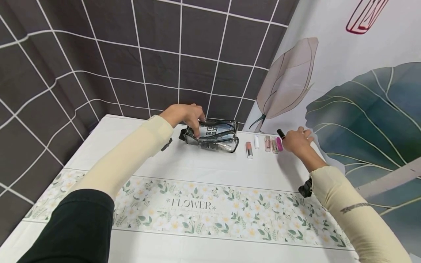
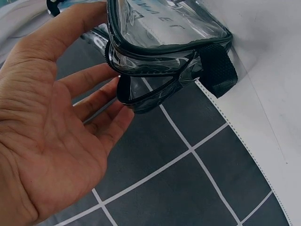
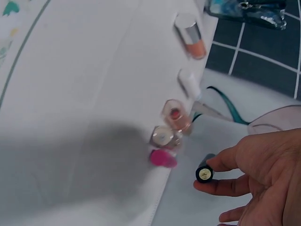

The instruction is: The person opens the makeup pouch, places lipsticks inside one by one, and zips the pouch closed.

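Observation:
A clear pouch with black trim (image 1: 213,136) lies near the back edge of the table. My left hand (image 1: 188,116) is at its left end; in the left wrist view the thumb and fingers of that hand (image 2: 61,127) hold the edge of the pouch (image 2: 164,42). At the right, my right hand (image 1: 297,141) pinches a small black tube (image 1: 280,133) between thumb and finger. The right wrist view shows the round end of the tube (image 3: 204,174) held by the right hand (image 3: 258,179), beside a magenta item (image 3: 162,158).
Between the pouch and my right hand stand or lie an orange and silver tube (image 1: 249,150), a white tube (image 1: 256,141), a pinkish one (image 1: 268,144) and a clear one (image 1: 274,146). A floral runner (image 1: 197,208) crosses the white table. Dark grid cloth (image 1: 158,69) hangs behind.

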`<act>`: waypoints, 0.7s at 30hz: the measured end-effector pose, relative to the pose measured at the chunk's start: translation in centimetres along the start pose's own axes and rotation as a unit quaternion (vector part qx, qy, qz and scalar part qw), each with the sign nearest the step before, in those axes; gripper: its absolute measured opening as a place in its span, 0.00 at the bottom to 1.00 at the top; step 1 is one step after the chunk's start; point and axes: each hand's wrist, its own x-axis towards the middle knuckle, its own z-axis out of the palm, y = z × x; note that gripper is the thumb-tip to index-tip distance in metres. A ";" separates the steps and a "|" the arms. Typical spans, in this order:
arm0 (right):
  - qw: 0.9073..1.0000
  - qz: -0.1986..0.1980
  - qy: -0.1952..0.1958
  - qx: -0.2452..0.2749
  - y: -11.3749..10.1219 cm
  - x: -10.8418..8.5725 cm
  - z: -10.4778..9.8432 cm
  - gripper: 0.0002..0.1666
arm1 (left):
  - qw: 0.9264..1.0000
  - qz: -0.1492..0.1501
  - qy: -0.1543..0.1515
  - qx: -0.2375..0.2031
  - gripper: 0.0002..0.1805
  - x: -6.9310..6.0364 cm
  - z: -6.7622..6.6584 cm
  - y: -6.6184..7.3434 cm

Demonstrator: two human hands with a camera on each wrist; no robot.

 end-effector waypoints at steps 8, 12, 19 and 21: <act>0.998 -0.053 0.039 0.006 -2.4 -0.6 -1.2 0.19 | 1.000 0.000 -0.003 -0.005 0.47 -0.1 0.0 -0.2; 0.996 -0.073 0.056 0.004 -3.8 -1.0 -1.6 0.20 | 1.000 0.004 -0.003 -0.006 0.48 -0.1 0.0 -0.3; 0.991 -0.111 0.071 0.006 -5.4 -1.5 -1.6 0.20 | 1.000 0.003 -0.005 -0.009 0.48 0.0 0.0 -0.2; 0.989 -0.123 0.076 0.010 -5.7 -1.6 -1.7 0.20 | 1.000 0.002 -0.006 -0.012 0.48 0.0 0.0 -0.2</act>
